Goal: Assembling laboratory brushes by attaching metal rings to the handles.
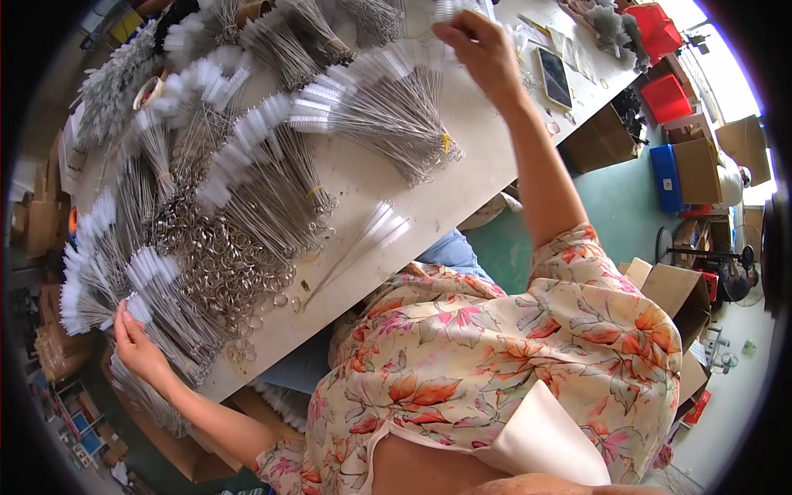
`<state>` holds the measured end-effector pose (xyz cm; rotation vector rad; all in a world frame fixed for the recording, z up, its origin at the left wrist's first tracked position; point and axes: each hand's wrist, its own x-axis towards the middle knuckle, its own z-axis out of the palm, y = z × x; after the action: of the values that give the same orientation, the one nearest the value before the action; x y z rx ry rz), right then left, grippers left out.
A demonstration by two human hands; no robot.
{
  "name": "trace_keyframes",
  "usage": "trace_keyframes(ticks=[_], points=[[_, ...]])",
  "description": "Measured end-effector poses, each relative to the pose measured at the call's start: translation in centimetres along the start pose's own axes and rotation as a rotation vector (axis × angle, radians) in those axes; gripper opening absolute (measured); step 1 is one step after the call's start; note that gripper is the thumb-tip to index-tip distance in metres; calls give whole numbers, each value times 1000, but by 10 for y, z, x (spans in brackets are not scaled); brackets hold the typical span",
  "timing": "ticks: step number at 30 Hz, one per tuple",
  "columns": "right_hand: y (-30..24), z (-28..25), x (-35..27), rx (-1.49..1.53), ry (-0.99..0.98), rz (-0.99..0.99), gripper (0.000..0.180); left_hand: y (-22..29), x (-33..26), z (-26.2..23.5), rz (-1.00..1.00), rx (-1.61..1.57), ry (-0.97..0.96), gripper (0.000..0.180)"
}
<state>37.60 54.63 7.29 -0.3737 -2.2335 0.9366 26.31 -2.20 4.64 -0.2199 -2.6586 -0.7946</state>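
Note:
Wire-handled brushes with white bristle heads lie in bundles over the table. My left hand (pixel 139 348), its fingers stretched out, is at the left edge and touches the bristle heads of a brush bundle (pixel 169 301). Across the table, my right hand (pixel 485 51) is raised with its fingers curled together, close to white bristles (pixel 452 8) at the top edge. Whatever its fingers hold, if anything, is too small to make out. Between my hands lies a wide fanned brush bundle (pixel 388 107) with a yellow tie. Several loose brushes (pixel 371 235) rest near the front edge.
A heap of metal rings (pixel 219 256) spreads over the left of the table (pixel 445 194). A phone (pixel 553 77) lies at the right. Grey-white tufted brushes (pixel 124 87) stand at the far left. Cardboard boxes (pixel 601 140) and a blue bin (pixel 665 177) are on the floor.

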Motion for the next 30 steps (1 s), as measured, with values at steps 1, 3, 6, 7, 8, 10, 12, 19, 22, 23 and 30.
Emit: trace_keyframes(ticks=[1, 3, 6, 7, 8, 10, 12, 19, 22, 23, 30], points=[[4, -10, 2, -20, -33, 85, 23, 3, -2, 3, -2, -2, 1, 28], [5, -12, 0, -110, -129, 112, 23, 10, -7, 13, -136, -194, -26, 28], [10, -8, -4, -172, -208, 117, 23, 36, -9, 23, -188, -306, -93, 28], [10, -6, -2, -149, -187, 88, 23, 46, -7, 25, -193, -314, -118, 28], [9, -4, -2, -141, -202, 107, 22, 50, -6, 28, -142, -360, -123, 29], [4, 1, -1, -109, -224, 126, 21, 69, -7, 30, -147, -374, -142, 29], [-1, 6, -1, -43, -202, 114, 24, 91, -9, 31, -153, -390, -160, 29], [-9, 10, -20, -41, -325, 162, 20, 234, -41, 87, 6, -1038, -648, 26], [18, 10, -49, -163, -318, 86, 21, 286, -48, 128, -8, -1043, -930, 27], [23, 3, -57, -143, -330, 115, 22, 295, -47, 140, 33, -1026, -943, 27], [41, -11, -102, -83, -533, 155, 15, 319, -47, 229, 15, -1032, -1060, 23]])
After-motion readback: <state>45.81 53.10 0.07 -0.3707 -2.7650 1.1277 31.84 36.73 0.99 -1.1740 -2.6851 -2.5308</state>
